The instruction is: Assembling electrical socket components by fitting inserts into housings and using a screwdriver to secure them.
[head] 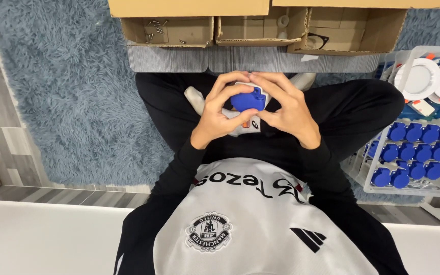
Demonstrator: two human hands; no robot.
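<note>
While shaggy blue carpet (72, 102) surrounds them, left hand (219, 114) and right hand (286, 109) clasp a smooth blue-and-white plastic part (248, 99).

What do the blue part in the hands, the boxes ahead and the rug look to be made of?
Blue part: likely moulded plastic, smooth with a slight sheen; left hand and right hand both grip it. Boxes: brown corrugated cardboard, matte, with raw cut flaps. Rug: long shaggy pile in grey-blue, probably synthetic fibre, though the fibre cannot be told for sure.
</note>
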